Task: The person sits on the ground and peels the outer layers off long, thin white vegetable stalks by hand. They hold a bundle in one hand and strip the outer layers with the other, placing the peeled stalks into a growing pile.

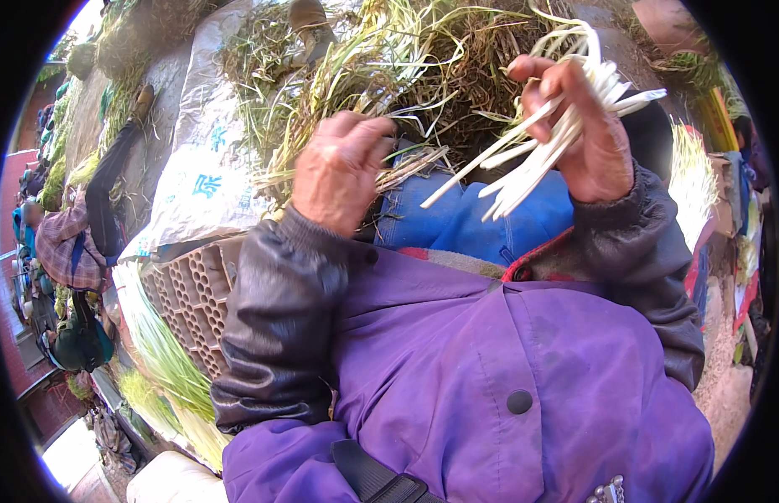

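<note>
My right hand (584, 126) is raised at the upper right, holding a loose bunch of peeled white vegetable stalks (534, 157) that fan down to the left. Their upper ends bend over behind the fingers. My left hand (342, 170) is to the left, back towards me, fingers curled and blurred; whether it grips anything is unclear. Beside and below its fingers, brownish unpeeled stalks (417, 166) lie over the blue cloth (439, 207) on my lap. Beyond both hands is a heap of green and yellow leafy stalks (389, 63) with darker, root-like debris.
A white woven sack (207, 151) with printing lies left, beside perforated bricks (191, 302). Bundles of green-and-white stalks stand at lower left (163, 339) and at right (691, 182). Other people sit at far left, one in a plaid shirt (69, 245). A shoe (311, 28) shows near the heap.
</note>
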Demonstrator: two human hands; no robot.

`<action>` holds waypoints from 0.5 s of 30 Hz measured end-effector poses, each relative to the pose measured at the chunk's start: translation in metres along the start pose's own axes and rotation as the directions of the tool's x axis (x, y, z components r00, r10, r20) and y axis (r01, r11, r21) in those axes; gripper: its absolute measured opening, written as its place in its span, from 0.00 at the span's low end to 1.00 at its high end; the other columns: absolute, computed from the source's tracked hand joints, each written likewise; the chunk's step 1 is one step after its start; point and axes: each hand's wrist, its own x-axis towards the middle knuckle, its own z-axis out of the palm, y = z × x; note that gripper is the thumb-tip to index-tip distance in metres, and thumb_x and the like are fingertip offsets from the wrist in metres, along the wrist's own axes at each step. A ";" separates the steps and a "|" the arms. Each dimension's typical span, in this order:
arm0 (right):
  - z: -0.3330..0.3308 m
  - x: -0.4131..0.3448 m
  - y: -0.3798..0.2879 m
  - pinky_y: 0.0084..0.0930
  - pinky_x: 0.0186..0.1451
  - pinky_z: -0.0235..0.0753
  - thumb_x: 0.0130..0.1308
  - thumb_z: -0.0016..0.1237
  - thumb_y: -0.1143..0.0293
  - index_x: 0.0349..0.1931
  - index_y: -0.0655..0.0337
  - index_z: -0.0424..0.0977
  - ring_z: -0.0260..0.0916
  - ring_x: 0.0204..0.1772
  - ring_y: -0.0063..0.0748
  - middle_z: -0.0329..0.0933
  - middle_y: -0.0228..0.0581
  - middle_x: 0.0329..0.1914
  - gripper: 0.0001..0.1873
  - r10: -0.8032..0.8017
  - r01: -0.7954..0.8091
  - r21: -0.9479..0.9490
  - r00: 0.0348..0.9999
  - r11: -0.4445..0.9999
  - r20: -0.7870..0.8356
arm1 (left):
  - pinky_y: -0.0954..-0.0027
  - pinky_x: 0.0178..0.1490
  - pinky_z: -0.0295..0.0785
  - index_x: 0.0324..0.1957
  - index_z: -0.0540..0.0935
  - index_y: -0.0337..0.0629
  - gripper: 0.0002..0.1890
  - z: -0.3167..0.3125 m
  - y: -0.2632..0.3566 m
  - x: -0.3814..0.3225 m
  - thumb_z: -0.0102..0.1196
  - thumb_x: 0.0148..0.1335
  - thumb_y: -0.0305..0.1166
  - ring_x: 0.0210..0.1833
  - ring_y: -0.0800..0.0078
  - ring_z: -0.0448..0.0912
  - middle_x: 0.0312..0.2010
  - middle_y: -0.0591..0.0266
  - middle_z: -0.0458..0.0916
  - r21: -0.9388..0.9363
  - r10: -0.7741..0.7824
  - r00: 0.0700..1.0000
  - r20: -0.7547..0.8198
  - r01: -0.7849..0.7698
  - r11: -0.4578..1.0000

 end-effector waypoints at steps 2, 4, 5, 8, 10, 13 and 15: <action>-0.006 0.001 -0.004 0.16 0.37 0.64 0.71 0.42 0.52 0.31 0.57 0.67 0.59 0.32 0.18 0.69 0.41 0.51 0.18 0.002 0.000 0.093 1.000 0.996 -0.017 | 0.63 0.42 0.73 0.43 0.81 0.44 0.09 0.007 -0.026 -0.004 0.53 0.61 0.30 0.41 0.58 0.77 0.38 0.57 0.78 0.246 -0.019 1.000 -0.025 0.025 0.969; -0.010 0.002 -0.004 0.17 0.39 0.65 0.72 0.41 0.53 0.30 0.57 0.67 0.59 0.37 0.20 0.68 0.42 0.53 0.18 -0.038 0.041 0.099 0.999 0.994 -0.035 | 0.59 0.41 0.73 0.41 0.81 0.48 0.09 0.016 -0.044 -0.007 0.52 0.59 0.28 0.41 0.59 0.76 0.37 0.58 0.76 0.337 -0.090 0.996 0.011 0.081 0.938; -0.011 0.002 -0.004 0.18 0.40 0.65 0.72 0.41 0.54 0.29 0.57 0.67 0.59 0.38 0.20 0.68 0.42 0.53 0.18 -0.045 0.047 0.109 0.999 0.993 -0.021 | 0.59 0.41 0.73 0.42 0.80 0.49 0.09 0.021 -0.050 -0.007 0.52 0.59 0.28 0.41 0.59 0.76 0.37 0.58 0.75 0.366 -0.068 0.998 0.013 0.059 0.929; -0.013 0.002 -0.003 0.19 0.40 0.65 0.72 0.41 0.54 0.29 0.57 0.66 0.59 0.39 0.21 0.68 0.43 0.55 0.18 -0.035 0.041 0.150 0.999 0.988 -0.041 | 0.57 0.39 0.72 0.42 0.78 0.49 0.09 0.031 -0.057 -0.004 0.50 0.58 0.29 0.42 0.58 0.76 0.36 0.58 0.73 0.471 -0.047 0.998 0.044 0.021 0.882; -0.013 0.002 -0.003 0.19 0.40 0.65 0.72 0.41 0.55 0.28 0.57 0.66 0.59 0.40 0.22 0.67 0.44 0.55 0.17 -0.045 0.049 0.149 0.999 0.988 -0.027 | 0.57 0.39 0.73 0.40 0.78 0.49 0.09 0.035 -0.056 -0.001 0.50 0.58 0.30 0.41 0.58 0.77 0.37 0.58 0.73 0.488 -0.124 0.989 0.075 0.072 0.870; -0.013 0.002 -0.004 0.20 0.41 0.65 0.72 0.41 0.55 0.28 0.57 0.66 0.59 0.40 0.22 0.67 0.44 0.56 0.17 -0.044 0.049 0.154 0.998 0.987 -0.035 | 0.56 0.39 0.73 0.38 0.79 0.48 0.07 0.038 -0.055 0.003 0.51 0.57 0.30 0.41 0.58 0.77 0.38 0.57 0.73 0.510 -0.160 0.984 0.082 0.096 0.855; -0.014 0.002 -0.005 0.20 0.41 0.65 0.72 0.41 0.55 0.28 0.57 0.66 0.59 0.40 0.22 0.67 0.44 0.56 0.17 -0.042 0.048 0.155 0.998 0.987 -0.040 | 0.56 0.38 0.73 0.36 0.79 0.47 0.06 0.039 -0.055 0.004 0.52 0.57 0.31 0.40 0.58 0.77 0.37 0.57 0.72 0.509 -0.165 0.984 0.072 0.106 0.854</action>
